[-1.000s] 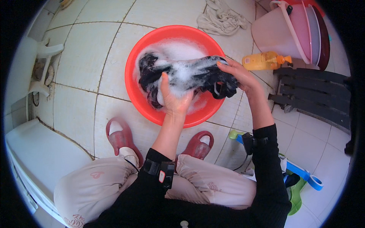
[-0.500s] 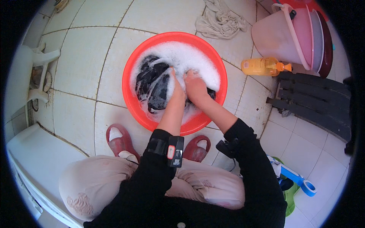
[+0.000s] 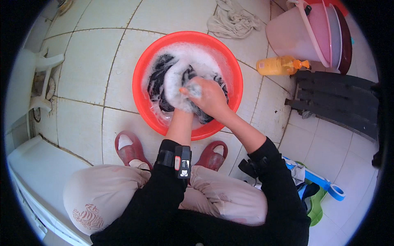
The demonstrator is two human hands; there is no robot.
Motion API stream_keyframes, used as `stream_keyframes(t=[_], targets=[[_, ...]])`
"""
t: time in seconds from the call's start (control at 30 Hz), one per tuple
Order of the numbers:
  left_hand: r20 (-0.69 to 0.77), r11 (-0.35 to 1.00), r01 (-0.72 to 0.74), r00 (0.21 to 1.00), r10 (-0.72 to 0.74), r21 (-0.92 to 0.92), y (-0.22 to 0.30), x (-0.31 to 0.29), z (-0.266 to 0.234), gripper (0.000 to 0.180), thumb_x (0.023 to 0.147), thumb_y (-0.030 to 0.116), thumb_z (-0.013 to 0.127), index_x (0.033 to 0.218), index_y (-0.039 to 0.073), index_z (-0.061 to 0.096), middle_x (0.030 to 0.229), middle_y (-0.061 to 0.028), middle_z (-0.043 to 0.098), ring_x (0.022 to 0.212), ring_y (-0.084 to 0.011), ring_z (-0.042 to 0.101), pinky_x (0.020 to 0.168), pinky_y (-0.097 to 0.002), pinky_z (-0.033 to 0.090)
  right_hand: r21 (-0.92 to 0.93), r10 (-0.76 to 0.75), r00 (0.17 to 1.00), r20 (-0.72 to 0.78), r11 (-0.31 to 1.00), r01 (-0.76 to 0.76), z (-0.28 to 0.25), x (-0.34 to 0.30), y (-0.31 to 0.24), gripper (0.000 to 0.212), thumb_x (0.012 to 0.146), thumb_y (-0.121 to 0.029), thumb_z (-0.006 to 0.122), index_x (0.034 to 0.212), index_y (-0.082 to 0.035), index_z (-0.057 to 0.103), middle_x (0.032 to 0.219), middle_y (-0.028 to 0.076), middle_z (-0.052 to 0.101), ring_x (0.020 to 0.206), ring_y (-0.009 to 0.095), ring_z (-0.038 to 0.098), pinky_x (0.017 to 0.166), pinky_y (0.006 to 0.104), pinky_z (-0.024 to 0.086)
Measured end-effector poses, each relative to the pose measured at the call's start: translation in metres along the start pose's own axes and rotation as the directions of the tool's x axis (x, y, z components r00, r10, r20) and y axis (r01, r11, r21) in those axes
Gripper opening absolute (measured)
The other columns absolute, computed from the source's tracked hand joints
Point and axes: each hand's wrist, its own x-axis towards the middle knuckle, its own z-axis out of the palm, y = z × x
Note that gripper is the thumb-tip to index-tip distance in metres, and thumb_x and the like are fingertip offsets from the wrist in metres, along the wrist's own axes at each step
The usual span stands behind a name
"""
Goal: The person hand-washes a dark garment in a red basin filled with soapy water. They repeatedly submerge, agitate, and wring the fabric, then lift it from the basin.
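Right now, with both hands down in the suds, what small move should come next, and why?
Probably spread the hands apart and lift another fold of the dark wet garment: the right hand covers the left hand on one bunched spot, while cloth by the round red plastic basin rim lies untouched.

The person wears black sleeves (image 3: 164, 192), a black wrist strap (image 3: 176, 159), pale pink trousers (image 3: 106, 192) and dark red slippers (image 3: 128, 148).
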Motion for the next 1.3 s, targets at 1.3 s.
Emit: stream_keyframes(t=[1.3], targets=[[-0.667,0.903,0.307,0.609,-0.43,-0.302,-0.022,0.006,-0.022,0.026,0.09,0.024,0.046,0.102,0.006,0.059,0.098,-0.0106,0.063,0.091,-0.0246,0.06,0.084,-0.0384,0.049,0.069,0.119,0.993,-0.013,0.991,-0.118,-0.016,0.026,-0.002,0.034,0.085,-0.041,0.056,0.091,-0.008,0.063,0.084,0.018,0.064,0.085,0.036,0.062,0.075,0.0453,0.048]])
